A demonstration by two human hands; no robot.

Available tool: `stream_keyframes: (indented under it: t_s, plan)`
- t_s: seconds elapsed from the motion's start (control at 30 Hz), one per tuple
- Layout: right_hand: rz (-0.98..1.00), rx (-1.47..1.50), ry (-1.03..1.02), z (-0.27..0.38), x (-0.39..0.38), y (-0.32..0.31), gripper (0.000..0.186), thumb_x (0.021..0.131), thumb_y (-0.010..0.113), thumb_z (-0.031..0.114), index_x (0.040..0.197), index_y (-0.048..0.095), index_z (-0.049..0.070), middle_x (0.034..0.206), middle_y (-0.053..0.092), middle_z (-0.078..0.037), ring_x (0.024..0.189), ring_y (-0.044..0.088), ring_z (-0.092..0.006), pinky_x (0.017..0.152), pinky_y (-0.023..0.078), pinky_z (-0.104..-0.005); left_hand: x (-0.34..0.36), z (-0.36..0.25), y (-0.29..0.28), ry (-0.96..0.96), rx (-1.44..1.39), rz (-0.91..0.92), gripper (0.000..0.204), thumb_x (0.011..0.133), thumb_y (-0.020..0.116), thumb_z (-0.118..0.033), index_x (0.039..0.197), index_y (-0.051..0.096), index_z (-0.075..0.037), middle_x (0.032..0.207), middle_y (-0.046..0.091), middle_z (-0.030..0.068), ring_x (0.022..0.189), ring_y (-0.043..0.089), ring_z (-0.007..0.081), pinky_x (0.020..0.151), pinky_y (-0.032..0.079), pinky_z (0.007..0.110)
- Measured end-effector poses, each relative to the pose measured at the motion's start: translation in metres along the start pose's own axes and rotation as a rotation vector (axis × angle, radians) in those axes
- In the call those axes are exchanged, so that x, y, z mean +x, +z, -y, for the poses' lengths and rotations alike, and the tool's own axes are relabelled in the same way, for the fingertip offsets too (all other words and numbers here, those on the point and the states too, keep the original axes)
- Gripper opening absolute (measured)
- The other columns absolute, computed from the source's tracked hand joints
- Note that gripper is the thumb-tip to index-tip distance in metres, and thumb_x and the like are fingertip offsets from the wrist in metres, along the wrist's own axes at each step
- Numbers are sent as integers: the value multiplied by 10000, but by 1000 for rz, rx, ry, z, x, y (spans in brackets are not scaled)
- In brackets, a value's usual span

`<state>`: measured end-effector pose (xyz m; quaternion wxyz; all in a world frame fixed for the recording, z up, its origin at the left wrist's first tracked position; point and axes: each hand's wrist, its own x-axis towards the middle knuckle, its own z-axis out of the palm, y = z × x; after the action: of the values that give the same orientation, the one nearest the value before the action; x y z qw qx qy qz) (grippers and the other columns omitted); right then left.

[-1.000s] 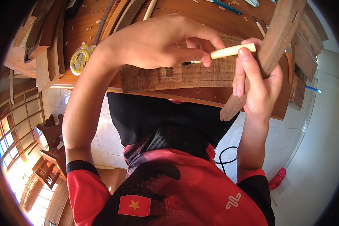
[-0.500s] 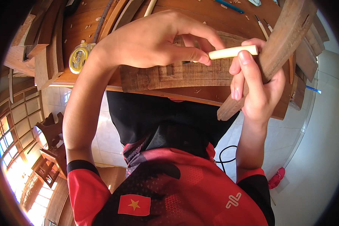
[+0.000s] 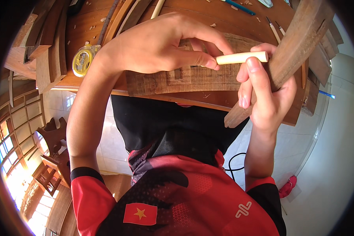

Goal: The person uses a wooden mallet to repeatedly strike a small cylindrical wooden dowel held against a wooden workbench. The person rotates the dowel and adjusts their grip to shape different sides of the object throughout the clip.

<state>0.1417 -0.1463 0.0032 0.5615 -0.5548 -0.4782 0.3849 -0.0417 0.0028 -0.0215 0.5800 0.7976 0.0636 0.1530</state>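
My left hand [image 3: 161,43] grips a tool with a pale wooden handle [image 3: 240,58] that points right; the blade end is hidden under my fingers, over a flat carved wooden piece [image 3: 185,80] lying on the workbench. My right hand [image 3: 267,94] is closed around a long dark wooden mallet-like bar [image 3: 295,47] that slants up to the right, close beside the end of the pale handle. The carved piece has rectangular recesses cut in it.
A brown wooden workbench [image 3: 90,23] carries wood chips, a yellow tape measure [image 3: 82,59], curved wooden slats at the left [image 3: 47,51], thin carving tools [image 3: 273,25] and a blue pen [image 3: 236,6]. Below lie a tiled floor, a black cable [image 3: 232,165] and carved furniture parts [image 3: 51,157].
Both hands have shifted slightly upward and right in the picture. The pale handle and the dark bar stay in the same grips.
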Motion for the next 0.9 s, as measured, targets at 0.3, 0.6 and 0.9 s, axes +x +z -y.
stream_keyframes:
  t_s: [0.3, 0.6, 0.9]
  plan:
    - [11, -32, 33, 1, -1, -3, 280, 1044, 576, 77, 1245, 533, -112, 772, 615, -126, 427, 452, -68, 393, 386, -223, 1, -3, -2, -31, 31, 21, 290, 957, 674, 14, 1245, 696, 29, 1086, 760, 158, 994, 749, 228, 916, 588, 347]
    - [-45, 131, 85, 8, -21, -42, 621, 1093, 302, 518, 1289, 483, -43, 786, 598, -130, 442, 421, -112, 418, 349, -244, 1, 0, -2, -22, 27, 10, 306, 955, 653, 39, 1259, 685, 49, 1072, 763, 171, 1003, 755, 234, 936, 595, 347]
    - [-82, -135, 152, 23, -57, -54, 485, 1094, 464, 416, 1235, 557, -39, 745, 543, -51, 496, 427, -68, 458, 324, -222, 5, 4, -3, 24, 122, 18, 301, 962, 686, -11, 1259, 687, 35, 1089, 766, 176, 1006, 768, 255, 929, 605, 362]
